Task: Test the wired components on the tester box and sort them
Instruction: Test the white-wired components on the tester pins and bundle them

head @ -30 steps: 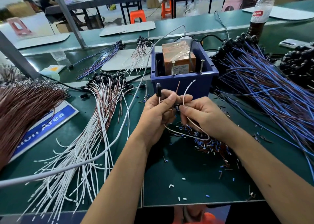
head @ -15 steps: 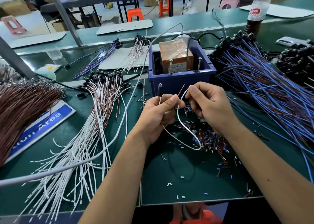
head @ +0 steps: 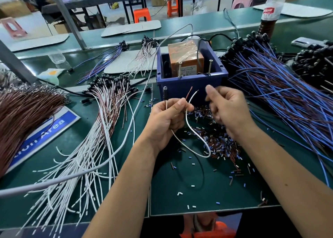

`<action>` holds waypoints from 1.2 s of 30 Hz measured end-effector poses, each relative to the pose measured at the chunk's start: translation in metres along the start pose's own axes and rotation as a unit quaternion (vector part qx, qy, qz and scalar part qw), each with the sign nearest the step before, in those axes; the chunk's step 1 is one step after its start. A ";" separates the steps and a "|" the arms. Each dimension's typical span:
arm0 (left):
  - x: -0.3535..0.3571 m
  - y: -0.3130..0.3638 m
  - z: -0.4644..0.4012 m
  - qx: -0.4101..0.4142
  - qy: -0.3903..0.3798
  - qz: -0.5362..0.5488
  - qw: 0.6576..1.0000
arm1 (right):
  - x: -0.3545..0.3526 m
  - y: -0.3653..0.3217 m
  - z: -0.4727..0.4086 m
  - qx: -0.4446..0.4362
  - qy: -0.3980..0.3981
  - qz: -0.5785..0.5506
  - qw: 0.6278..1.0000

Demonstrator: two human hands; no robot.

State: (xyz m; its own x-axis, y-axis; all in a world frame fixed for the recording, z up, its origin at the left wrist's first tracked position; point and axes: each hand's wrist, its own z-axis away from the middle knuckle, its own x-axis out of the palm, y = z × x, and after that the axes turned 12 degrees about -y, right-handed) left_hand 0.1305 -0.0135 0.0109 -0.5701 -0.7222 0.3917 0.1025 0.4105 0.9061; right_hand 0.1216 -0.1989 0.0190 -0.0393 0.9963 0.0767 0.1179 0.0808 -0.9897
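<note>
Left hand point(head: 166, 118) pinches one white-and-brown wired black component point(head: 187, 122), untested (large piles remain); right hand point(head: 228, 111) loosely curled, empty, before blue plastic tester box point(head: 191, 86).

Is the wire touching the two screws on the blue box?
No, the left hand holds the wire with its bare ends in the air, short of the screws on the blue box.

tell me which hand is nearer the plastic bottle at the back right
Right. The right hand hangs in front of the blue box, below-left of the bottle; the left hand, pinching the wired component, is farther left.
</note>
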 end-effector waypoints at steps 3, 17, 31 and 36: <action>0.002 -0.002 -0.001 -0.007 -0.001 0.004 1.000 | 0.009 0.003 0.004 0.011 -0.103 -0.032 0.994; 0.012 -0.008 -0.004 0.127 0.152 -0.165 0.966 | 0.006 -0.004 0.003 -0.112 -0.062 -0.060 0.990; 0.023 -0.001 -0.025 0.253 0.371 -0.286 0.847 | -0.006 -0.002 -0.001 -0.179 0.168 0.123 0.962; 0.025 -0.002 -0.026 0.254 0.352 -0.310 0.846 | -0.002 -0.007 -0.002 -0.241 0.238 0.299 0.892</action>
State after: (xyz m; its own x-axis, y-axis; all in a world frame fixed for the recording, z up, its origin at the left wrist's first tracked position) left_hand 0.1370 -0.0464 0.0232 0.2580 -0.9658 0.0272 -0.5040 -0.1106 0.8566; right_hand 0.1226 -0.2014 0.0265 0.5864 0.7558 -0.2914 0.3932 -0.5801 -0.7134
